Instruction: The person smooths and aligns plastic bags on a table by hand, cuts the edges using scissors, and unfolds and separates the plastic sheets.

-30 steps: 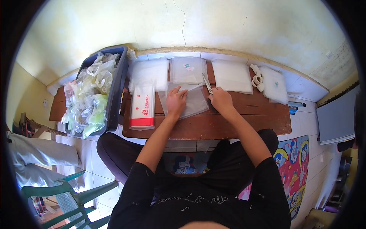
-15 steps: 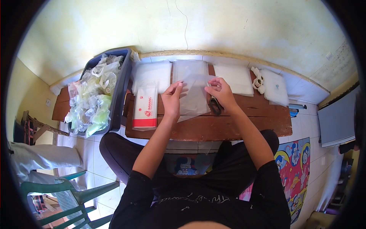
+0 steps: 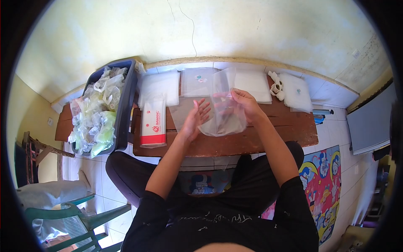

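My right hand (image 3: 248, 106) pinches the edge of a clear plastic bag (image 3: 226, 124), which hangs open and puffed out over the wooden bench. Just left of the bag is my left hand (image 3: 193, 122), its fingers spread and holding nothing that I can see. Beneath and behind them lie flat clear plastic sheets or bags (image 3: 191, 86), with a small printed mark showing on the far stack. A white-and-red packet marked BAWANG (image 3: 153, 122) lies left of my left hand. The scissors are hidden now.
Stacks of whitish plastic bags (image 3: 161, 86) (image 3: 252, 86) line the back of the brown bench (image 3: 285, 128). White rolls (image 3: 276, 87) sit between the right-hand stacks. A dark bin (image 3: 126, 98) full of knotted plastic bags stands at left, a green chair (image 3: 98, 219) below it.
My right hand has raised the bag and its mouth has opened out. My left hand has let go of it and spread its fingers. The dark-handled scissors are now out of sight.
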Motion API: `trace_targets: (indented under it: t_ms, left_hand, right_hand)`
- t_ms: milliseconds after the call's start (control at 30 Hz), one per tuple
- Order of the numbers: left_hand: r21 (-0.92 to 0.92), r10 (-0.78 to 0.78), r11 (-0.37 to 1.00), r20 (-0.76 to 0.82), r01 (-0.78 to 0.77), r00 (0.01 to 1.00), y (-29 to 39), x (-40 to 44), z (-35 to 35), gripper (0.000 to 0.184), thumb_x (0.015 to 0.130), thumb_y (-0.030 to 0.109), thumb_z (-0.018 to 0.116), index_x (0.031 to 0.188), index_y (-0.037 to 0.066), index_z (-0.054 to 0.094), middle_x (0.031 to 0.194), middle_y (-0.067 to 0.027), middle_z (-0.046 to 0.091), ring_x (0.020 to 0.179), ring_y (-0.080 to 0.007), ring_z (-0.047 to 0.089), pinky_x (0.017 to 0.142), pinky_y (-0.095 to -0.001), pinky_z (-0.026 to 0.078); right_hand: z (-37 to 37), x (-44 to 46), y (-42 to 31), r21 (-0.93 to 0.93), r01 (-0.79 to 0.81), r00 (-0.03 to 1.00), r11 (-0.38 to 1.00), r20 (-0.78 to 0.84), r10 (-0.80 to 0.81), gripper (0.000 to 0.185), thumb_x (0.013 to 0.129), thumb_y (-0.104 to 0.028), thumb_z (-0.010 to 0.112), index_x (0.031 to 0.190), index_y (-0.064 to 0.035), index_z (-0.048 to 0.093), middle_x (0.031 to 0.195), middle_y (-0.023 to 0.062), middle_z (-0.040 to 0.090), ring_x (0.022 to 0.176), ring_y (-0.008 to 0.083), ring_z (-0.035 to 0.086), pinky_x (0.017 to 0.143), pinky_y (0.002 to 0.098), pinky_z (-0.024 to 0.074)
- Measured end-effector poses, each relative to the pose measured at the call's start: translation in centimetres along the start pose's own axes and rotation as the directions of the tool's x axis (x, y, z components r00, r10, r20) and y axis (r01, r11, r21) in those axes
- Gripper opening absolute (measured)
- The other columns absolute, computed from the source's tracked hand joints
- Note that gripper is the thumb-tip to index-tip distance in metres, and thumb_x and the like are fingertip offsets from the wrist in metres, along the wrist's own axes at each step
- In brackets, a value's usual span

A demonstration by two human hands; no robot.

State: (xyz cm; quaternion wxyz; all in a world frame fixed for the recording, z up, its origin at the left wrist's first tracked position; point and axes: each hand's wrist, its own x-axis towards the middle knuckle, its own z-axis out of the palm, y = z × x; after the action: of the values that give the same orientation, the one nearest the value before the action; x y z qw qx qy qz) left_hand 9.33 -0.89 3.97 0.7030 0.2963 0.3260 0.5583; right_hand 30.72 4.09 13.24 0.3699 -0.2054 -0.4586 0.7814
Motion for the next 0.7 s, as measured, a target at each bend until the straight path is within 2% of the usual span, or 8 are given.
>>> trace_targets:
  t_ms: [67,167,233,267,333,467,533,700]
  left_hand:
    - [-0.007,-0.062,0.998,0.064,0.062,0.996,-0.5,-0.3,0.0,0.082,0.096,0.063,0.041,0.150,0.003,0.025,0.151,-0.0198,0.034,0.134,-0.0291,0.043,0.114,-0.0429,0.031]
    - [-0.243,-0.204,0.930,0.283,0.276,0.937,-0.2,-1.0,0.1,0.079,0.096,0.049,0.057,0.152,0.006,0.022,0.142,-0.0228,0.046,0.125,-0.0298,0.053,0.106,-0.0423,0.043]
    - [0.121,-0.110,0.989,0.222,0.085,0.969,1.1,-1.0,0.0,0.079,0.091,0.024,0.069,0.152,0.005,0.022,0.132,-0.0210,0.056,0.113,-0.0294,0.062,0.093,-0.0389,0.053]
    - [0.122,-0.112,0.989,0.221,0.087,0.969,2.2,-1.2,0.3,0.079,0.091,0.024,0.069,0.152,0.005,0.022,0.132,-0.0210,0.056,0.113,-0.0294,0.062,0.093,-0.0389,0.053]
    - [0.204,-0.126,0.975,0.156,0.093,0.980,4.5,-1.8,1.1,0.087,0.081,0.003,0.075,0.152,0.007,0.024,0.117,-0.0195,0.065,0.097,-0.0258,0.068,0.081,-0.0343,0.057]
    - [0.250,-0.203,0.951,0.059,0.183,0.977,5.5,-2.8,2.4,0.085,0.081,0.003,0.074,0.151,0.007,0.027,0.108,-0.0182,0.068,0.088,-0.0222,0.069,0.076,-0.0314,0.056]
    - [0.443,-0.239,0.877,0.071,0.184,0.968,4.3,-2.6,2.1,0.082,0.080,0.000,0.073,0.150,0.006,0.031,0.105,-0.0163,0.068,0.085,-0.0201,0.069,0.077,-0.0288,0.054]
    - [0.512,-0.208,0.849,0.105,0.126,0.973,2.3,-1.3,1.2,0.068,0.082,0.001,0.072,0.144,0.004,0.042,0.105,-0.0155,0.068,0.088,-0.0203,0.069,0.079,-0.0294,0.054]
  right_hand:
    - [-0.8,0.0,0.2,0.103,-0.031,0.990,0.994,0.139,0.016,0.029,0.105,-0.026,0.041,0.100,-0.0017,0.056,0.130,0.0251,0.056,0.114,0.0358,0.061,0.089,0.0491,0.0536]
    - [-0.9,-0.2,-0.6,0.057,-0.026,0.998,0.998,0.061,0.023,0.029,0.105,-0.028,0.041,0.096,-0.0032,0.053,0.130,0.0238,0.056,0.110,0.0354,0.064,0.087,0.0459,0.0552]
    - [-1.7,0.0,-1.1,-0.006,-0.005,1.000,1.000,0.007,0.005,0.028,0.105,-0.027,0.041,0.097,-0.0031,0.053,0.126,0.0225,0.058,0.105,0.0344,0.066,0.084,0.0437,0.0566]
    - [-1.8,0.0,-1.3,-0.070,0.012,0.999,0.997,-0.043,-0.015,0.027,0.105,-0.027,0.042,0.098,-0.0031,0.053,0.123,0.0212,0.060,0.100,0.0333,0.068,0.081,0.0416,0.0579]
    - [-1.4,-0.4,-2.0,-0.204,0.007,0.991,0.979,-0.131,-0.034,0.025,0.105,-0.026,0.042,0.100,-0.0030,0.052,0.118,0.0195,0.063,0.095,0.0309,0.069,0.076,0.0384,0.0587]
    - [-1.4,-0.3,-1.4,-0.486,0.075,0.952,0.871,-0.224,-0.207,0.021,0.105,-0.021,0.043,0.102,-0.0027,0.051,0.106,0.0158,0.067,0.085,0.0243,0.071,0.064,0.0310,0.0590]
    - [-1.3,-0.3,-1.2,-0.516,0.116,0.936,0.848,-0.228,-0.267,0.020,0.105,-0.021,0.042,0.102,-0.0025,0.051,0.104,0.0155,0.067,0.083,0.0230,0.071,0.063,0.0296,0.0584]
    - [-1.5,-0.7,-2.3,-0.555,0.245,0.900,0.795,-0.175,-0.399,0.020,0.105,-0.020,0.041,0.102,-0.0021,0.051,0.100,0.0158,0.067,0.079,0.0229,0.071,0.062,0.0287,0.0577]
